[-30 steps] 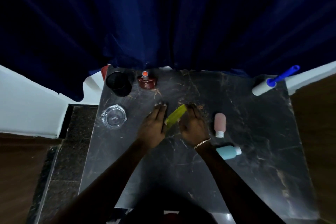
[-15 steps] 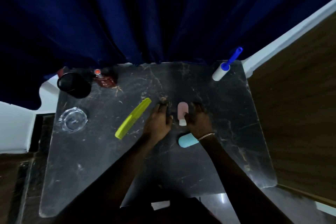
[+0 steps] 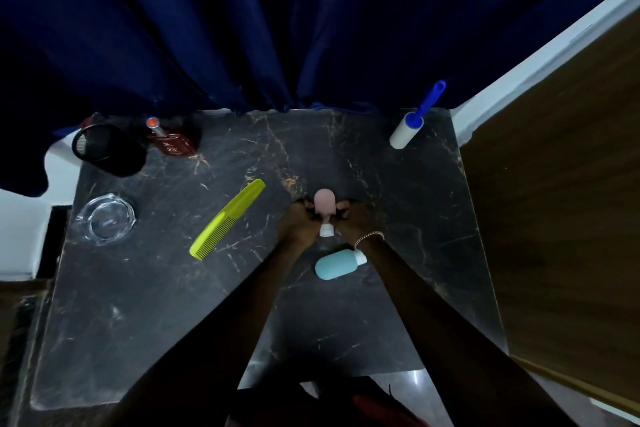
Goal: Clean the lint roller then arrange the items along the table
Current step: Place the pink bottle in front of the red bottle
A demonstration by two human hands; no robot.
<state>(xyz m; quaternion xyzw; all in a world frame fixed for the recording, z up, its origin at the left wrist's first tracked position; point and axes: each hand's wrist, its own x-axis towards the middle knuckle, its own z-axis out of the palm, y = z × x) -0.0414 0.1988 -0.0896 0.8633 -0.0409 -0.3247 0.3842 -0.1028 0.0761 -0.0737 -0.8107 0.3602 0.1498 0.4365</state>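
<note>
While the pink bottle [image 3: 325, 203] is pinched between the curled fingers of the left hand [image 3: 298, 224] and the right hand [image 3: 355, 218] at the middle of the dark marbled surface [image 3: 398, 204], its white cap is turned toward the person and its rounded base away, so its long axis runs near to far. The lint roller [image 3: 406, 131] is laid at the far right corner, well apart from both hands, its axis slanted: blue handle pointed away and rightward. A yellow-green comb [image 3: 227, 218] is laid diagonally to the left, a blue bottle [image 3: 335, 264] just beside the right wrist. A blue curtain [image 3: 242, 28] is hung behind; a wooden panel [image 3: 561, 184] is seen at right.
</note>
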